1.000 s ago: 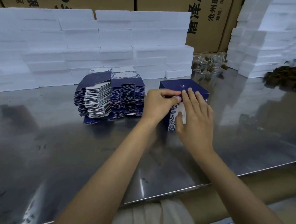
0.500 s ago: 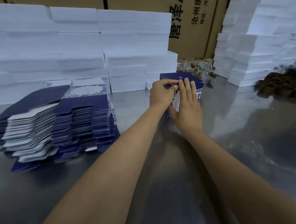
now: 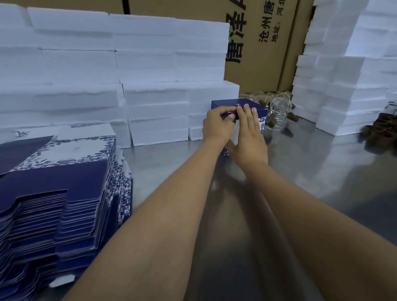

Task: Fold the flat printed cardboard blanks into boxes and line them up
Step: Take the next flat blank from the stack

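Navy-blue card with a white floral print makes up the one box [image 3: 241, 106] that is erected so far; it stands far out on the steel tabletop [image 3: 318, 179], just in front of the white foam slabs [image 3: 150, 90]. Both hands are together on its near top edge: the left hand [image 3: 217, 126] pinches the lid's rim, and the right hand [image 3: 249, 134] lies flat against the front with its fingers [image 3: 246, 109] over the lid, apparently pressing the closing flap home. The box looks all but finished, though the hands hide the tuck itself. No other folded box is in view, so no line has begun. A thick stack of flat blanks [image 3: 52, 200] sits at the near left, well apart from the box, so by my reckoning nearly all the folding remains. Glass jars [image 3: 277, 113] lie near the box's right side, which may crowd a row there.
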